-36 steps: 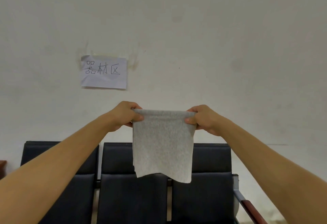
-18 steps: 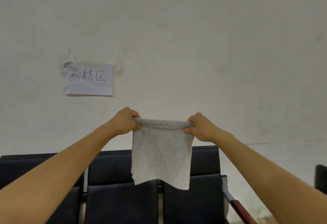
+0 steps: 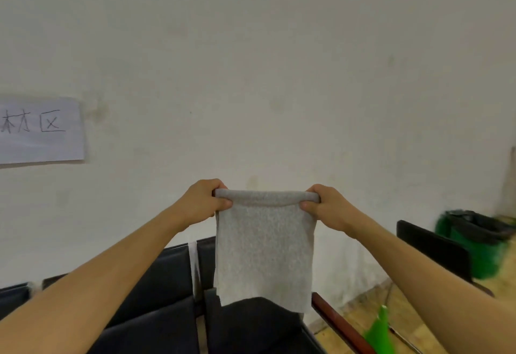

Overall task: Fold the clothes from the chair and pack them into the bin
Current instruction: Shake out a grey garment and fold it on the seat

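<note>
A folded grey cloth (image 3: 264, 250) hangs in the air in front of me, held by its top fold. My left hand (image 3: 202, 202) grips the top left corner and my right hand (image 3: 325, 205) grips the top right corner, fingers curled round the fold. Below and behind the cloth stands a row of black chairs (image 3: 156, 297) against the white wall. A green bin (image 3: 480, 244) with a dark liner stands on the floor at the far right, blurred.
A paper sign (image 3: 42, 130) with handwritten characters hangs on the wall at left. Another black chair (image 3: 430, 247) stands at right before the green bin. A red-brown armrest (image 3: 340, 323) ends the chair row. A green object (image 3: 379, 331) lies on the wooden floor.
My view has swung to the right: the sign slid to the left edge, and the green bin and a second chair came into sight. Both hands keep their hold on the cloth.
</note>
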The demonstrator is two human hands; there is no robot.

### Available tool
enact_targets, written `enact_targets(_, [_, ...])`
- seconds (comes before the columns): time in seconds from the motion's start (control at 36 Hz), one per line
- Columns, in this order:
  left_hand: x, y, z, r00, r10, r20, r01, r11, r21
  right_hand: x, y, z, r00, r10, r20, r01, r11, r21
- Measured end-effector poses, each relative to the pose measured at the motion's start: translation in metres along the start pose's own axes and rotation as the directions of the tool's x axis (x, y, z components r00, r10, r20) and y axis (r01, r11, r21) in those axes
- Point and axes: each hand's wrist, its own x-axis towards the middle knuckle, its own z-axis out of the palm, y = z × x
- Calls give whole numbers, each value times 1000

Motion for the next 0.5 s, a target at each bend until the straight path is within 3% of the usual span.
enact_targets(0.28, [57, 22, 82, 962, 157, 224, -141, 986, -87, -40, 65, -34, 956, 228, -183, -244, 967, -69])
enact_targets(0.5, [81, 71, 187, 871, 302, 387, -249, 951, -183, -107, 119, -81, 801, 430, -417, -443, 894, 71])
